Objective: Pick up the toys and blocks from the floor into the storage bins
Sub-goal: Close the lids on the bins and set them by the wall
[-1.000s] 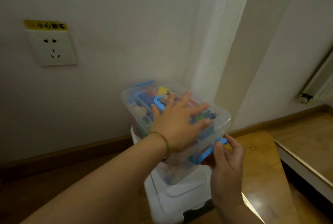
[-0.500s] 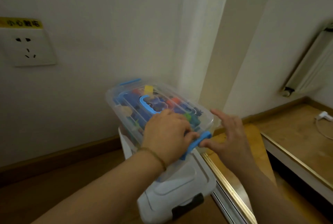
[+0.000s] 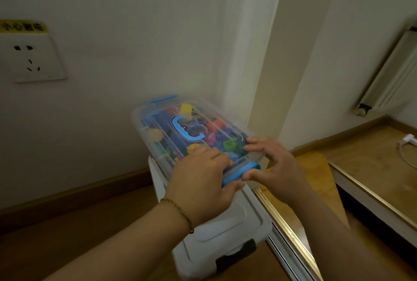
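A clear storage bin (image 3: 146, 129) packed with colourful toys and blocks sits on top of a white bin (image 3: 225, 231) against the wall. Its lid is on, with a blue carry handle (image 3: 185, 128) and a blue latch at each end. My left hand (image 3: 200, 181) grips the near end, fingers curled over the lid and thumb under the near blue latch (image 3: 246, 169). My right hand (image 3: 275, 167) holds the near right corner, fingertips on the lid and thumb against the latch's end.
A wall outlet (image 3: 31, 59) is at the left. A wall corner stands right behind the bins. To the right lie a gold-trimmed sliding track (image 3: 288, 231), a raised wooden platform (image 3: 372, 167), a white plug with cable (image 3: 408, 138) and a radiator (image 3: 392, 77).
My left hand slid from flat on the lid's middle to the near end and curled over the latch. My right hand let go of the latch, lifted, then came back onto the corner.
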